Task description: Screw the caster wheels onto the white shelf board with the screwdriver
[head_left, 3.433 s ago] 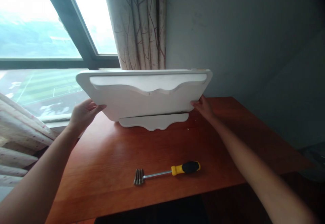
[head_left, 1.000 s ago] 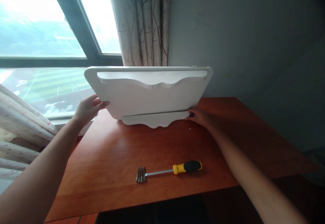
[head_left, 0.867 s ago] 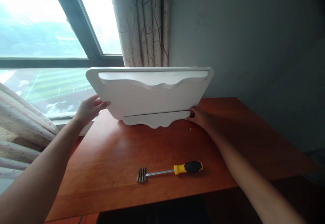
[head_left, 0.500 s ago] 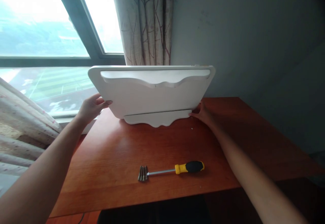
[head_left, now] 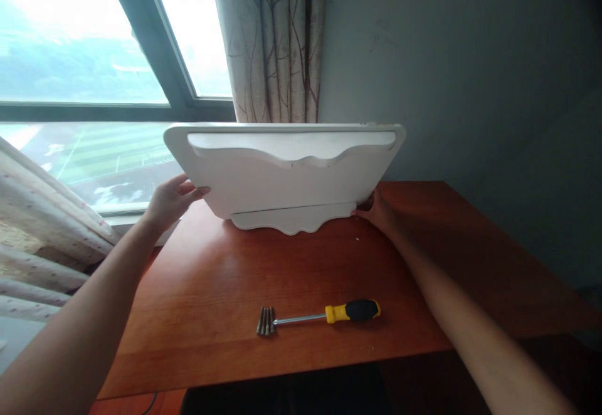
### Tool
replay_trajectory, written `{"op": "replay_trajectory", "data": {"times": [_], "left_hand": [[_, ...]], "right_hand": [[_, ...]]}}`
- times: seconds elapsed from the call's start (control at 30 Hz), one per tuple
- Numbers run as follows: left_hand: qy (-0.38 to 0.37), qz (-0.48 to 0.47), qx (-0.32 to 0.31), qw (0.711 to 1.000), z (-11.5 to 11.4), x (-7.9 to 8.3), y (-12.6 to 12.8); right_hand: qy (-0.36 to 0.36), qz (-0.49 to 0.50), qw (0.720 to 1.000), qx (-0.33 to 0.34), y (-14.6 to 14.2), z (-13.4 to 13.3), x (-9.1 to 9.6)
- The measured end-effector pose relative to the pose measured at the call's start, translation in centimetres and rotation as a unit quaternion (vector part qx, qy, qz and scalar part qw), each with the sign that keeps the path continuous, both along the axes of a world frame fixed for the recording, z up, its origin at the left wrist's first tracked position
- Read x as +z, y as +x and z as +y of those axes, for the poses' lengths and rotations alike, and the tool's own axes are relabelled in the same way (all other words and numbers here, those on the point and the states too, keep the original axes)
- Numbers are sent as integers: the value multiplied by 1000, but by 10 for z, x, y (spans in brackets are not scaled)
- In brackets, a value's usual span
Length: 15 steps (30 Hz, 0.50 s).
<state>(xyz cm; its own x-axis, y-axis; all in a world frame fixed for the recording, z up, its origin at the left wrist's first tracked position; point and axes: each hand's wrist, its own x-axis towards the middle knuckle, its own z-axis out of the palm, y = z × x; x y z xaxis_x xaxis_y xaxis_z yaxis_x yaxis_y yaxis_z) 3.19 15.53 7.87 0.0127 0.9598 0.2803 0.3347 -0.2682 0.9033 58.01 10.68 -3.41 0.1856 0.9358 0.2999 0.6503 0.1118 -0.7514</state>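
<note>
A white wooden panel (head_left: 282, 173) with scalloped trim stands tilted on its lower edge at the back of the reddish wooden table (head_left: 226, 264). My left hand (head_left: 172, 200) grips the panel's left side, thumb on the front face. My right hand (head_left: 376, 209) holds its lower right corner, with the fingers partly hidden behind the panel. A screwdriver (head_left: 338, 313) with a yellow and black handle lies near the table's front edge. Several screws (head_left: 266, 321) lie bunched at its tip.
A patterned curtain (head_left: 275, 42) hangs behind the panel beside a large window (head_left: 70, 57). A grey wall (head_left: 470, 70) runs along the table's right side. More curtain fabric (head_left: 42, 227) lies left of the table.
The panel has shifted slightly to the right. My right hand slid from the lower trim piece up to the panel's lower right corner. The left hand keeps its grip.
</note>
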Motion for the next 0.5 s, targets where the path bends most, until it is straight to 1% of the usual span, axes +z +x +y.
{"op": "replay_trajectory", "data": {"times": [0.13, 0.23, 0.3, 0.37, 0.5], "left_hand": [[10, 20, -5, 1000, 0, -3, -3], [19, 46, -2, 999, -1, -3, -5], [27, 66, 5, 997, -1, -3, -6], [36, 81, 14, 996, -1, -3, -6], [51, 98, 39, 993, -4, -2, -4]], "right_hand": [[6, 44, 999, 19, 1, -8, 7], [9, 94, 996, -12, 10, -9, 21], [-2, 140, 989, -37, 19, -6, 37], [-19, 186, 981, -44, 25, -1, 57], [-39, 253, 967, -14, 28, 8, 100]]}}
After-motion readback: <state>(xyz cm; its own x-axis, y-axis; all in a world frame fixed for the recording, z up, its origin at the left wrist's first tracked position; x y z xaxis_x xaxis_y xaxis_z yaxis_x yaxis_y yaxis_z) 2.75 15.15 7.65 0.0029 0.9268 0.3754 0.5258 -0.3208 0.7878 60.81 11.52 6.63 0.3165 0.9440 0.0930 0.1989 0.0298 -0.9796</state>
